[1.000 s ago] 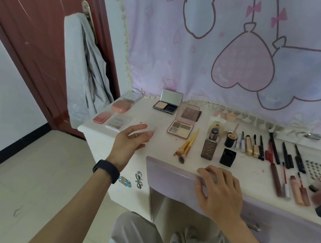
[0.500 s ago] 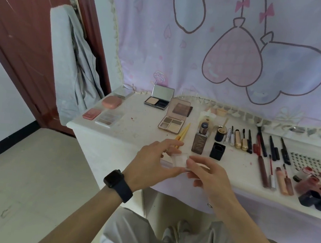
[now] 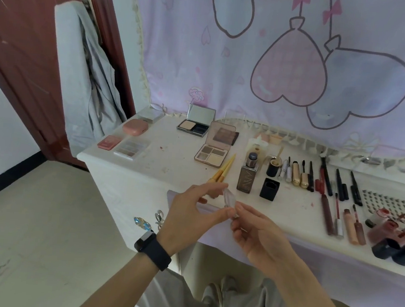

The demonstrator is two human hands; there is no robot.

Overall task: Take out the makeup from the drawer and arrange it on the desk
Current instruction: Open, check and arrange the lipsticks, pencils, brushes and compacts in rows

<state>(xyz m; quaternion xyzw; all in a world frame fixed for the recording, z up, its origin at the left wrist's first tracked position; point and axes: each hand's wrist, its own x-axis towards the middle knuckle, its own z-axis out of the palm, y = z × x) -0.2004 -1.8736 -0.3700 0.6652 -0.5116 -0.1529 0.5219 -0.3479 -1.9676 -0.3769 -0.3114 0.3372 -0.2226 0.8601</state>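
Pale desk [image 3: 145,170] ran under the grip — the left hand [image 3: 186,208] and right hand [image 3: 260,238] each pinched one small clear tube [image 3: 229,199] with curled fingertips. Just beyond it lay yellow brushes [image 3: 222,171] and a foundation bottle [image 3: 246,178], farther back an eyeshadow palette [image 3: 211,154]. Most makeup looked arranged — this piece awaited placing.

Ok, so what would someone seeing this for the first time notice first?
Probably the two hands in the middle foreground: the left hand and right hand pinch a small clear faceted piece between their fingers, just in front of the desk edge. Behind the desk hangs a big pink curtain with heart-shaped balloons. Along the desk's right half lies a neat row of makeup pencils and tubes.
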